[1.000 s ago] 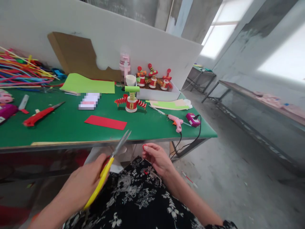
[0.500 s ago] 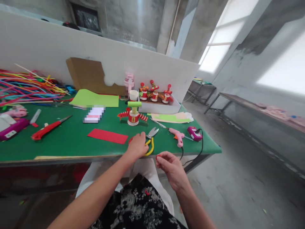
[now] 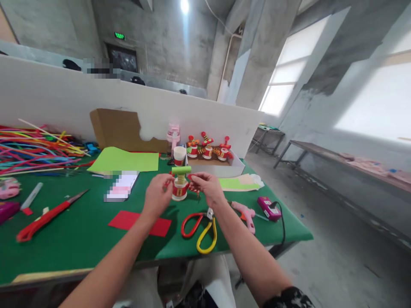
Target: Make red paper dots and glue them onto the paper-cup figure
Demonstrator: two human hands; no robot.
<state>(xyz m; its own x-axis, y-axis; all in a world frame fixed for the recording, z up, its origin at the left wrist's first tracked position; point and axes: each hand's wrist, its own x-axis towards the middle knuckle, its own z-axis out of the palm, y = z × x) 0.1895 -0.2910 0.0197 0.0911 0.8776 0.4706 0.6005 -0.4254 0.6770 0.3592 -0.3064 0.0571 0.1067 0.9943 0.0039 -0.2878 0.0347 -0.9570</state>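
My right hand (image 3: 208,188) pinches a small red paper piece (image 3: 190,176) beside the green roll on a small paper-cup figure (image 3: 180,189). The figure stands upright, with a red-and-white cup body, a springy folded neck and folded red arms. My left hand (image 3: 158,193) is closed at the figure's left side, its fingertips close together and covering most of that arm. Whatever is between them is hidden. Scissors with one red and one yellow handle (image 3: 207,235) lie in front of the figure, partly behind my right forearm. A red paper strip (image 3: 120,220) lies under my left forearm.
A white box (image 3: 218,171) of similar figures stands behind, beside a paper cup (image 3: 179,156). A pink glue gun (image 3: 245,214) and purple block (image 3: 269,208) lie right. Left are a phone (image 3: 123,186), red-handled scissors (image 3: 48,218), green sheet (image 3: 128,160) and colourful pipe cleaners (image 3: 35,147).
My left hand has left the red-and-yellow scissors and moved up to the figure. My right hand has come from the table's front edge to the figure, with the red piece. The view has tilted up.
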